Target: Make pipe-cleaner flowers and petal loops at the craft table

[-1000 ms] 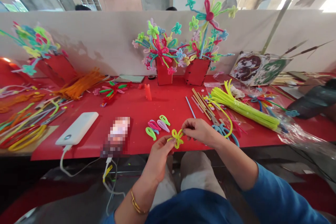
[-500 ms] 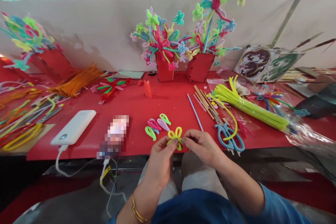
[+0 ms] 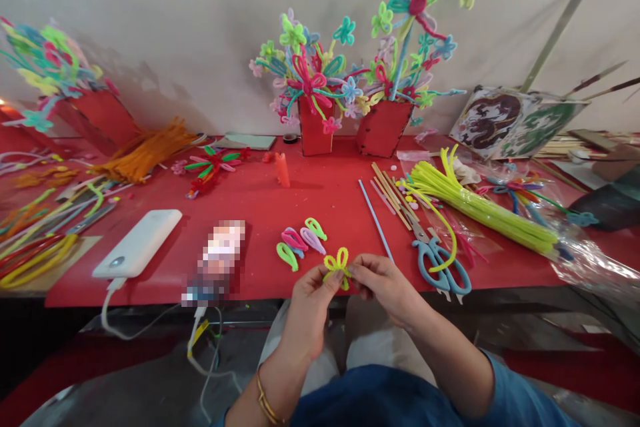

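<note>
A small yellow pipe-cleaner flower (image 3: 342, 259) with looped petals is held up at the table's front edge, above my lap. My left hand (image 3: 316, 290) pinches it from the left, thumb on top. From the right, my right hand (image 3: 377, 280) pinches its edge between thumb and fingertips; the other fingers are curled. Just beyond the hands lie looped pipe-cleaner petals: a pink one (image 3: 293, 238), a lilac one (image 3: 313, 240) and green ones, one of them a green loop (image 3: 287, 257) at the left. A light-blue pipe-cleaner stem (image 3: 376, 219) lies beyond my right hand.
Blue-handled scissors (image 3: 440, 263) and a yellow-green pipe-cleaner bundle (image 3: 490, 207) lie right. A power bank (image 3: 140, 243) and a cabled, blurred-out phone (image 3: 217, 263) lie left. Red boxes (image 3: 316, 130) of flowers stand behind an orange candle (image 3: 283, 170). Another person's hand (image 3: 620, 163) is far right.
The view has shifted slightly. Both hands still hold the yellow flower, which has turned a little; my right fingers have shifted slightly at its edge.
</note>
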`<state>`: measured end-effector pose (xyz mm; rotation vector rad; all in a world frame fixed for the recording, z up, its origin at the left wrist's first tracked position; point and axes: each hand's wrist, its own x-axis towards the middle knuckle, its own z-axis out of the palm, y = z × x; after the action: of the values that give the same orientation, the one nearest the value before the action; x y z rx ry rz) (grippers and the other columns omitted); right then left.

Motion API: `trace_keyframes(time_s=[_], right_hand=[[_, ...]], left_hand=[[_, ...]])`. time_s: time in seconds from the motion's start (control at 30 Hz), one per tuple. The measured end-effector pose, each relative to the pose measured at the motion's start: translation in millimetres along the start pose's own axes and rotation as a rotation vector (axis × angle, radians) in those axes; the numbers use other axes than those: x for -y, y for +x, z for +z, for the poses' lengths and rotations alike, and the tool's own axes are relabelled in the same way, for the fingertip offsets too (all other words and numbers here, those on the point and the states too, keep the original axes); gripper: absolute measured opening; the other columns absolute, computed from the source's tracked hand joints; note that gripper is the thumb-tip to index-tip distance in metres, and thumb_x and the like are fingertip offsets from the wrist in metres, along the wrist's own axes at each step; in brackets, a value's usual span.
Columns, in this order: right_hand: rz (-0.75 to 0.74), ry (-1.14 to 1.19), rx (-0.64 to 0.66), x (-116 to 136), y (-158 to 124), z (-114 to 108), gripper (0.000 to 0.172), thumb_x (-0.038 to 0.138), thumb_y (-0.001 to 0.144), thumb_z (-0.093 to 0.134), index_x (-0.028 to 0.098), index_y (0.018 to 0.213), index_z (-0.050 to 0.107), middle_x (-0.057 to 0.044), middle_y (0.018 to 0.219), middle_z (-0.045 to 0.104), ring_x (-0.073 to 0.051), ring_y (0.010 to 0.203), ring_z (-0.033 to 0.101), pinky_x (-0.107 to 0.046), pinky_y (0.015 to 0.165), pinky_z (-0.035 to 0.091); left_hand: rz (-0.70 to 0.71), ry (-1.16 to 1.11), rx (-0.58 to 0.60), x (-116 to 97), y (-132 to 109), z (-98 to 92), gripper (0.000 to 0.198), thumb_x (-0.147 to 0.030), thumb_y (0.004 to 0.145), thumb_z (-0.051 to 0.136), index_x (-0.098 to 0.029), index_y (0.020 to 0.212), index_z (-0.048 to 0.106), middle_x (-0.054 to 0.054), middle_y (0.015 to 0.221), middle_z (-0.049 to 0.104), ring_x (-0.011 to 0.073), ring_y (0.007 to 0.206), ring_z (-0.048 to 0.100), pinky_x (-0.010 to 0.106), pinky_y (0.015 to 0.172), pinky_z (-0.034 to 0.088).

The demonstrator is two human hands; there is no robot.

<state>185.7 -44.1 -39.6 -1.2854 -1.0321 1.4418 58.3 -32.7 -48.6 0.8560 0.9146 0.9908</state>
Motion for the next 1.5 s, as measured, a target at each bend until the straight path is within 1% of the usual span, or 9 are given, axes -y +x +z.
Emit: trace_keyframes(time_s=[0.3,0.53,0.67,0.8,0.97,1.17,1.27,1.37,1.5], right_hand=[[-0.050,-0.249,0.015,-7,4,-16,0.024,0.035,0.075,0.046,0.016,0.060,0.046,0.006,0.048,0.041,-0.005,0.042,0.038,-0.018,0.042,0.029],[-0.080,-0.744,-0.127,-7,47,-38,0.026,0.033,0.078,0.036,0.017,0.061,0.048,0.004,0.048,0.046,-0.008,0.045,0.046,-0.019,0.046,0.034],[-0.082,-0.902,-0.174,-5,63,-45,0.023,0.033,0.073,0.045,0.017,0.058,0.054,-0.001,0.053,0.055,-0.013,0.054,0.052,-0.022,0.051,0.033],[-0.108,-1.067,-0.247,7,50,-57,0.021,0.034,0.075,0.045,0.020,0.078,0.061,-0.005,0.076,0.064,-0.019,0.072,0.057,-0.025,0.059,0.034],[-0.083,-1.399,-0.394,13,29,-86,0.025,0.035,0.080,0.040,0.022,0.090,0.059,-0.005,0.087,0.065,-0.020,0.076,0.059,-0.027,0.060,0.036],[-0.024,-1.571,-0.280,6,29,-87,0.029,0.036,0.079,0.042,0.019,0.099,0.055,-0.007,0.090,0.064,-0.023,0.081,0.059,-0.029,0.062,0.039],[-0.036,-1.532,-0.336,8,26,-90,0.030,0.035,0.079,0.041,0.020,0.103,0.053,-0.006,0.089,0.065,-0.021,0.079,0.060,-0.028,0.062,0.039],[-0.035,-1.458,-0.446,15,16,-113,0.027,0.035,0.080,0.040,0.022,0.099,0.055,-0.004,0.091,0.065,-0.019,0.078,0.060,-0.026,0.060,0.039],[0.050,-1.439,-0.679,25,-7,-165,0.026,0.033,0.081,0.038,0.024,0.094,0.058,-0.003,0.094,0.065,-0.020,0.080,0.059,-0.026,0.057,0.038]], left_hand=[[-0.099,0.008,0.013,4,6,-6.9,0.015,-0.029,0.069,0.060,-0.014,0.071,0.061,0.000,0.063,0.059,0.0105,0.062,0.052,0.022,0.062,0.039],[0.042,0.102,-0.210,6,-4,-12.0,0.026,-0.030,0.063,0.064,-0.018,0.086,0.060,0.003,0.087,0.063,0.0152,0.086,0.056,0.024,0.075,0.042],[0.032,0.152,-0.191,12,-13,-20.1,0.025,-0.031,0.063,0.064,-0.018,0.084,0.060,0.003,0.088,0.063,0.0158,0.085,0.057,0.024,0.074,0.044],[0.030,0.274,-0.139,15,-19,-31.5,0.022,-0.032,0.066,0.061,-0.018,0.083,0.060,0.004,0.084,0.064,0.0161,0.080,0.058,0.024,0.069,0.045],[0.029,0.413,-0.072,17,-24,-37.2,0.019,-0.032,0.069,0.057,-0.017,0.080,0.062,0.005,0.079,0.065,0.0173,0.076,0.058,0.025,0.068,0.045],[0.054,0.529,0.022,15,-28,-28.0,0.016,-0.030,0.070,0.054,-0.017,0.072,0.064,0.004,0.070,0.063,0.0171,0.068,0.057,0.024,0.065,0.043],[0.043,0.585,0.025,14,-31,-32.6,0.017,-0.032,0.071,0.053,-0.018,0.068,0.063,0.003,0.067,0.062,0.0173,0.067,0.057,0.023,0.063,0.043],[0.022,0.610,-0.017,13,-32,-41.3,0.017,-0.035,0.068,0.055,-0.019,0.067,0.064,0.003,0.067,0.064,0.0180,0.067,0.057,0.023,0.064,0.044],[-0.045,0.600,-0.048,16,-30,-47.0,0.020,-0.039,0.061,0.061,-0.020,0.064,0.065,0.003,0.064,0.065,0.0192,0.066,0.058,0.023,0.064,0.046]])
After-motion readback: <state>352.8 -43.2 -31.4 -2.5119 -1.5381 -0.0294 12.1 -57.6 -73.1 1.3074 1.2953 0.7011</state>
